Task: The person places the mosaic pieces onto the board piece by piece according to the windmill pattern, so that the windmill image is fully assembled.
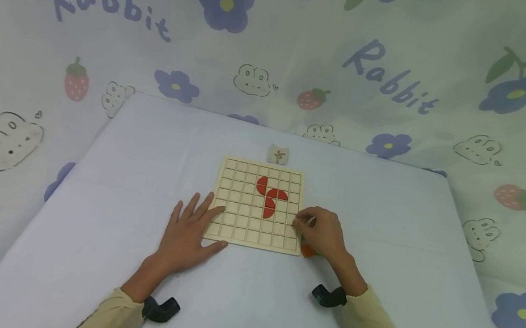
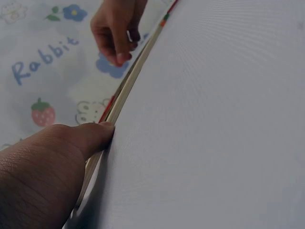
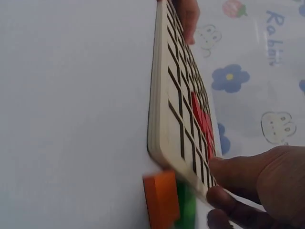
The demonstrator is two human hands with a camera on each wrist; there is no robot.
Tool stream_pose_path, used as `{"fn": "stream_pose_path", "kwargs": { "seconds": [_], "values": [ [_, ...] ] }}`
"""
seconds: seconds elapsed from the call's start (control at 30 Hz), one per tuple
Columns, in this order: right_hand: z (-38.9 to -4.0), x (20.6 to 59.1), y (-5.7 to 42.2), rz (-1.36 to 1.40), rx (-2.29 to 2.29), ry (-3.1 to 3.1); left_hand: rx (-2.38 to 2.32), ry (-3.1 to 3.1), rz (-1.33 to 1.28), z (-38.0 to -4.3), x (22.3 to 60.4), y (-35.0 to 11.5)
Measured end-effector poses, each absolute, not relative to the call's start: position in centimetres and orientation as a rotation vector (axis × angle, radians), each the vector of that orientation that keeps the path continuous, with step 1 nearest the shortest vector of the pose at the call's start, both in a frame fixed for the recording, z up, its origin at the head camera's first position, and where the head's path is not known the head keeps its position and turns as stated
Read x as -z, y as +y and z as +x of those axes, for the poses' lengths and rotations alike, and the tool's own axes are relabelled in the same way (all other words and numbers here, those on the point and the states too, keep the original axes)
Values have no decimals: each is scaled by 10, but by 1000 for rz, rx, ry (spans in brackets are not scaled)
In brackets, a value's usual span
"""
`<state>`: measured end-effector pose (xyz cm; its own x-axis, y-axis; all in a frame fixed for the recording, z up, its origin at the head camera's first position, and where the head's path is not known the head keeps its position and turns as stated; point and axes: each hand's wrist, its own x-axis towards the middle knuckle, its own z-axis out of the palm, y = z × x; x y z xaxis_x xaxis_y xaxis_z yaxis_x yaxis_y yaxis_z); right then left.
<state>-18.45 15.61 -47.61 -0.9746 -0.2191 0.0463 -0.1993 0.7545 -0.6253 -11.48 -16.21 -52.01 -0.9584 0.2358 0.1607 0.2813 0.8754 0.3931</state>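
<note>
A wooden grid board (image 1: 228, 219) lies on the white table, with red quarter-round pieces (image 1: 268, 208) sitting in some of its squares. My left hand (image 1: 189, 235) rests at the board's left side with its fingers spread; the thumb (image 2: 97, 136) touches the near edge in the left wrist view. Over the board's right edge is my right hand (image 1: 323, 232), fingers loosely bent. Its thumb (image 3: 238, 174) and fingertips stand apart in the right wrist view, and nothing shows between them. Below that hand lie an orange piece (image 3: 162, 198) and a green piece (image 3: 186, 207), partly hidden in the head view.
A small pattern card (image 1: 278, 154) with a pinwheel figure lies just beyond the board's far edge. White cloth covers the table (image 1: 140, 156). Behind it hangs a curtain (image 1: 281, 46) printed with flowers, rabbits and strawberries. Each wrist carries a black camera (image 1: 161, 309).
</note>
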Motion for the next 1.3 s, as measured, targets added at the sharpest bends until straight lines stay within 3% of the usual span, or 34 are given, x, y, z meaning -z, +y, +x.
{"fn": "stream_pose_path", "kwargs": {
  "seconds": [0.4, 0.57, 0.97, 1.3],
  "values": [
    [-171, 467, 199, -380, 804, 2777, 643, -2951, -400, -114, 520, -164],
    [-168, 474, 199, -479, 863, 2839, 655, -2951, -392, -113, 520, -164],
    [-169, 471, 213, -383, 784, 2829, 664, -2934, -414, -115, 521, -163],
    [-170, 485, 196, -454, 824, 2939, 646, -2930, -412, -115, 522, -163]
  ]
}}
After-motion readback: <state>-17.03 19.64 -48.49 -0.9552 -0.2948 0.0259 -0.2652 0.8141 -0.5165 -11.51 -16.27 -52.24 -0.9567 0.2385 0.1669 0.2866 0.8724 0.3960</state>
